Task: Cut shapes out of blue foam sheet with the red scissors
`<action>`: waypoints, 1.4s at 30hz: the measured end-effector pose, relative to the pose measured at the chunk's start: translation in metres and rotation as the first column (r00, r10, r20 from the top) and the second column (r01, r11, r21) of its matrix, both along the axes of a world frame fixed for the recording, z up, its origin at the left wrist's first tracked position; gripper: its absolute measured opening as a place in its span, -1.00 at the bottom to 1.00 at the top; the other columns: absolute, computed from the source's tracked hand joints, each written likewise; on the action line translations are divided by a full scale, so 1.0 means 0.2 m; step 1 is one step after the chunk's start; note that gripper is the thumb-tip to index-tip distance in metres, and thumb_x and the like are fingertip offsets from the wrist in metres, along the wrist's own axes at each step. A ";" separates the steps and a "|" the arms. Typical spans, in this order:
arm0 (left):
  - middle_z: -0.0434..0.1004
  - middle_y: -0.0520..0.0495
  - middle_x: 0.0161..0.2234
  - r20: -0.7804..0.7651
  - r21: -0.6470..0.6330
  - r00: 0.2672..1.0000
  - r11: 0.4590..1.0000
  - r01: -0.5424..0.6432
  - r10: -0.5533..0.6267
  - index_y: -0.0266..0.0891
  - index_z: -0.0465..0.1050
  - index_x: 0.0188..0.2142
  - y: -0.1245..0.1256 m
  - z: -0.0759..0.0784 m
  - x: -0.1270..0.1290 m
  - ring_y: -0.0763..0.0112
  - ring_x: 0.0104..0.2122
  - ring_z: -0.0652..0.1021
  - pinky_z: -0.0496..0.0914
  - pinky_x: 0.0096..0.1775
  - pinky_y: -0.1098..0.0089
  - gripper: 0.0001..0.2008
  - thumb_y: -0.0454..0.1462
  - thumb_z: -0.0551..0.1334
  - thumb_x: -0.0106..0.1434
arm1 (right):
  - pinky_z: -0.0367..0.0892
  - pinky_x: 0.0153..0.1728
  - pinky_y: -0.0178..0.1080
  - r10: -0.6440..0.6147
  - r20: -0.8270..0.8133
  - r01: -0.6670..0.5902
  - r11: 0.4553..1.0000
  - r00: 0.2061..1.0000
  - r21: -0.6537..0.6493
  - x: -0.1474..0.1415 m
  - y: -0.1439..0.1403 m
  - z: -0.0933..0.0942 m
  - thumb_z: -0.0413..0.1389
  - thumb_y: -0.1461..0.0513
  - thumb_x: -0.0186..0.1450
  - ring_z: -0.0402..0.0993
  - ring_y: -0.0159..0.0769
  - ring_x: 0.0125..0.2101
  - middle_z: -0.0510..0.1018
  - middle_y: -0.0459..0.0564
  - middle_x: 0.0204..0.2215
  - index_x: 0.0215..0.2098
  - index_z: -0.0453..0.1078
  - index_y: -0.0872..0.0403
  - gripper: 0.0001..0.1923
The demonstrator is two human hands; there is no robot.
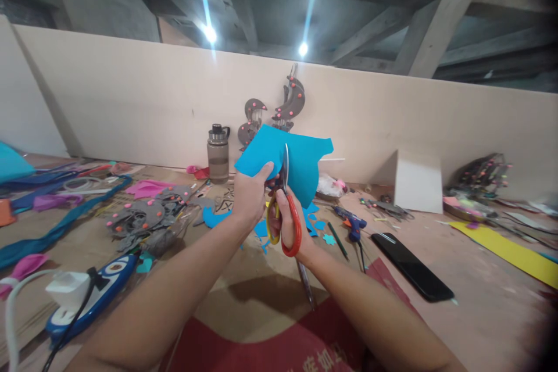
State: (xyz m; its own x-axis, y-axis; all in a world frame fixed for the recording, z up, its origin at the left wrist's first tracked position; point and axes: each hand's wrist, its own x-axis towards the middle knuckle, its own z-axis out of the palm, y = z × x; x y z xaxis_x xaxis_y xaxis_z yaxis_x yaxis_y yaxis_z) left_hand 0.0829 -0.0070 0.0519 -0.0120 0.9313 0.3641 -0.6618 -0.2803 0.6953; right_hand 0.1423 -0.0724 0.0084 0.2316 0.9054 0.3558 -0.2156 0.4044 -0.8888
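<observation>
My left hand (250, 195) pinches the lower left edge of a bright blue foam sheet (300, 160) and holds it up above the table. Red-and-yellow-handled scissors (284, 218) sit in my right hand (290, 226), blades pointing up into the sheet's bottom edge. Small blue offcuts (316, 225) lie on the table just below the hands.
A grey water bottle (218, 152) stands by the back wall. A blue glue gun (352, 224), a black phone (412, 266) and a green pen (337, 240) lie to the right. Grey and pink foam cutouts (143, 212) and a power strip (93, 293) crowd the left. A yellow strip (508, 250) lies far right.
</observation>
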 end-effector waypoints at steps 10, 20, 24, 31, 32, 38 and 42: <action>0.61 0.01 -0.44 -0.018 -0.012 1.000 1.000 -0.019 0.019 -0.26 0.51 -0.36 0.01 0.01 -0.01 0.41 -0.50 0.58 0.48 -0.38 0.39 -0.71 -0.23 0.49 -0.06 | 0.01 -0.79 -0.32 -0.012 0.060 0.010 0.999 0.998 0.043 0.00 -0.01 -0.01 0.08 -0.15 0.39 0.02 -0.43 -0.79 0.15 -0.31 -0.72 -0.38 0.12 -0.05 -0.57; 0.57 0.03 -0.48 -0.019 -0.009 1.000 1.000 -0.025 0.024 -0.28 0.47 -0.42 0.00 0.03 -0.03 0.43 -0.54 0.55 0.42 -0.46 0.41 -0.71 -0.26 0.50 -0.10 | 0.03 -0.81 -0.39 -0.015 0.042 0.015 1.000 0.999 0.008 -0.01 -0.02 0.01 0.09 -0.14 0.38 0.00 -0.48 -0.79 0.16 -0.33 -0.72 -0.37 0.13 -0.05 -0.58; 0.55 0.05 -0.50 -0.027 -0.010 0.999 1.000 -0.021 0.021 -0.28 0.46 -0.43 0.00 0.04 -0.03 0.44 -0.54 0.54 0.41 -0.46 0.41 -0.72 -0.26 0.49 -0.09 | 0.03 -0.82 -0.40 -0.010 0.034 0.010 1.000 0.999 0.009 -0.01 -0.03 0.01 0.10 -0.16 0.36 -0.02 -0.49 -0.79 0.16 -0.33 -0.72 -0.37 0.12 -0.04 -0.55; 0.58 0.04 -0.48 -0.001 -0.023 1.000 1.000 0.002 -0.002 -0.28 0.49 -0.42 0.00 0.05 -0.03 0.45 -0.54 0.54 0.44 -0.43 0.40 -0.69 -0.25 0.51 -0.14 | 0.04 -0.82 -0.43 0.017 0.017 -0.017 1.000 1.000 -0.003 -0.01 -0.02 0.00 0.09 -0.14 0.39 -0.06 -0.51 -0.78 0.15 -0.35 -0.70 -0.35 0.11 -0.04 -0.57; 0.59 0.03 -0.47 0.000 -0.030 1.000 1.000 0.003 -0.003 -0.28 0.49 -0.41 0.00 0.05 -0.03 0.45 -0.53 0.54 0.44 -0.42 0.39 -0.68 -0.26 0.51 -0.15 | 0.04 -0.82 -0.43 0.020 0.012 -0.019 1.000 1.000 -0.010 -0.01 -0.02 0.00 0.09 -0.15 0.38 -0.06 -0.51 -0.78 0.15 -0.35 -0.69 -0.35 0.11 -0.04 -0.57; 0.61 0.02 -0.44 -0.004 -0.038 1.000 0.999 0.003 -0.003 -0.28 0.49 -0.34 0.00 0.07 -0.04 0.44 -0.51 0.56 0.46 -0.43 0.41 -0.65 -0.29 0.49 -0.14 | 0.02 -0.81 -0.41 0.013 0.012 -0.013 1.000 1.000 -0.011 -0.01 -0.02 -0.01 0.11 -0.17 0.36 -0.04 -0.50 -0.78 0.15 -0.33 -0.70 -0.36 0.10 -0.05 -0.54; 0.62 0.02 -0.42 -0.022 -0.035 1.000 0.999 0.015 -0.016 -0.28 0.50 -0.35 0.00 0.06 -0.04 0.44 -0.50 0.57 0.47 -0.43 0.41 -0.67 -0.31 0.49 -0.14 | 0.04 -0.79 -0.39 -0.003 0.036 0.002 1.000 0.999 0.014 0.00 -0.01 0.00 0.10 -0.19 0.36 0.03 -0.47 -0.78 0.17 -0.31 -0.73 -0.39 0.10 -0.05 -0.52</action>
